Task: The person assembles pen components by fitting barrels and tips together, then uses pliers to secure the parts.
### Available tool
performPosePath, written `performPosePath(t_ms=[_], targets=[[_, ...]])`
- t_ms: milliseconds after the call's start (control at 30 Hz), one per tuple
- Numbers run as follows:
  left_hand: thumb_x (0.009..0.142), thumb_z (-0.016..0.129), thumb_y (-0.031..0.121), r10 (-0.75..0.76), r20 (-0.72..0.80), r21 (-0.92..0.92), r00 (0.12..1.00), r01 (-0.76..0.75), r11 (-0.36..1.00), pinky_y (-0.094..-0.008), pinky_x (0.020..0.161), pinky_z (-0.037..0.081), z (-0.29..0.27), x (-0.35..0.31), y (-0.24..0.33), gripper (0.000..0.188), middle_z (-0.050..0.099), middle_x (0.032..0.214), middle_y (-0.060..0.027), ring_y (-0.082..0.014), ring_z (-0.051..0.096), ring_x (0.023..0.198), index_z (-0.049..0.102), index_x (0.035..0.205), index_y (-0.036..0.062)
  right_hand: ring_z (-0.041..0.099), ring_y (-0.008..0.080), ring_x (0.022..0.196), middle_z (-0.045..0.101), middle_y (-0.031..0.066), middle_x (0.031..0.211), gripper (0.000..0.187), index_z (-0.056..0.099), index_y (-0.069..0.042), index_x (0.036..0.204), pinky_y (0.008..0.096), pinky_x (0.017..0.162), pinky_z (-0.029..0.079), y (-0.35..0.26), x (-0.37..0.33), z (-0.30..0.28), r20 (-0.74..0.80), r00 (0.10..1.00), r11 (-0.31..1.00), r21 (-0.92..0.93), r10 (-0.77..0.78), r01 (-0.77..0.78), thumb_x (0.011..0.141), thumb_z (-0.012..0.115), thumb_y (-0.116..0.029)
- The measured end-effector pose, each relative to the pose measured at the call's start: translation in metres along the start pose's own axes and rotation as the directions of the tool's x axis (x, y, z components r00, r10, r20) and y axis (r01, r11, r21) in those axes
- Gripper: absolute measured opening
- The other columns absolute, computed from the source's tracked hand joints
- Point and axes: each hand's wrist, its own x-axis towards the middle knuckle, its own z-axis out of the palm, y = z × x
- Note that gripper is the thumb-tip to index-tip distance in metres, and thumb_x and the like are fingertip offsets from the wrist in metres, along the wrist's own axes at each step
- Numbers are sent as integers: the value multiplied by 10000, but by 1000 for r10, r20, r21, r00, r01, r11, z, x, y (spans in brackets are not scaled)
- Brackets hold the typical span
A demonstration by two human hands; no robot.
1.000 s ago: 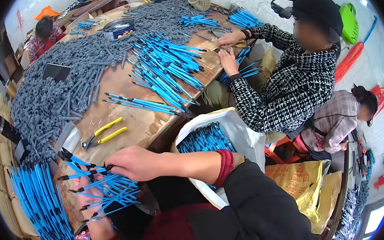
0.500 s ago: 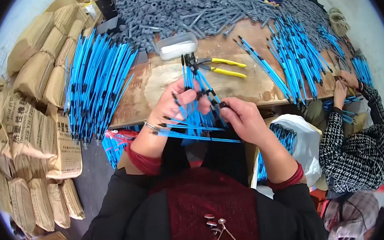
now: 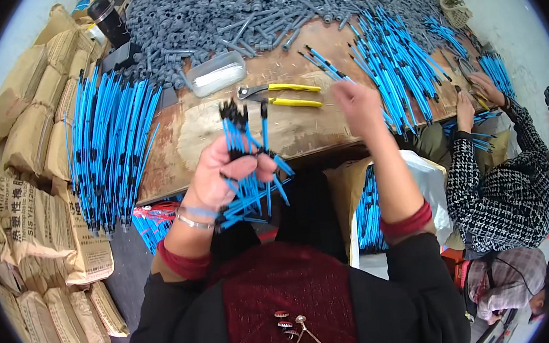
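Note:
My left hand (image 3: 215, 176) is closed round a bundle of thin blue tubes (image 3: 243, 138) with black fittings. Their black tips point up, and some lower ends splay out over the wrist. Over at the table's right part, my right hand (image 3: 361, 108) covers the middle of a small row of blue tubes (image 3: 325, 63). Its fingers are curled and partly hidden, so what they grip, if anything, does not show. Yellow-handled cutting pliers (image 3: 281, 95) lie on the wooden table (image 3: 215, 115), beyond the left hand's bundle.
Grey plastic fittings (image 3: 205, 22) are heaped along the back. A clear plastic box (image 3: 216, 74) stands before them. Blue tubes lie piled at left (image 3: 114, 145) and right (image 3: 398, 65). Paper sacks (image 3: 32, 126) are stacked far left. At right, a co-worker's hands (image 3: 475, 99) handle tubes.
My right hand has left the bundle and moved right and up to the row of tubes. My left hand keeps the bundle, now held more upright. The view has shifted to the right.

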Motion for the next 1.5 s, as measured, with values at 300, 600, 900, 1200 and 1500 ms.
performPosePath(t_ms=[300, 600, 900, 1200, 1500], targets=[[812, 607, 28, 135, -184, 278, 974, -80, 957, -326, 696, 504, 12, 1, -12, 201, 640, 857, -150, -217, 626, 780, 539, 1000, 47, 617, 294, 739, 633, 174, 803, 328, 613, 5, 896, 382, 667, 471, 97, 68, -6, 264, 931, 893, -435, 253, -120, 690, 700, -235], [823, 617, 84, -72, -61, -36, 996, 70, 997, -346, 737, 512, -17, 14, -12, 220, 632, 875, -123, -239, 626, 798, 542, 1029, 67, 592, 208, 669, 620, 117, 751, 228, 599, 0, 893, 316, 619, 459, 32, 42, -49, -110, 990, 971, -215, 86, -108, 791, 626, -203], [836, 599, 120, -44, -153, -90, 987, 30, 996, -388, 724, 527, -8, 12, -3, 244, 612, 827, -112, -254, 625, 761, 529, 1064, 68, 605, 168, 650, 592, 94, 685, 141, 573, 0, 903, 287, 574, 459, -68, -53, -13, 289, 863, 909, 179, -415, 377, 839, 581, -125], [816, 576, -2, 10, -73, -197, 997, -24, 980, -373, 730, 529, 15, 15, -8, 215, 631, 878, -132, -258, 631, 815, 547, 1027, 23, 596, 308, 604, 589, 135, 666, 136, 577, -24, 886, 358, 556, 467, -71, -89, 37, 193, 969, 967, 231, -152, 106, 829, 592, -147], [809, 567, -40, -38, -253, 112, 967, 68, 991, -322, 748, 518, 19, -25, -3, 194, 642, 899, -115, -202, 630, 836, 576, 992, 24, 611, 186, 670, 622, 115, 773, 148, 603, -16, 946, 288, 615, 476, -74, -109, 41, 333, 908, 944, 287, -256, 161, 836, 593, -114]])
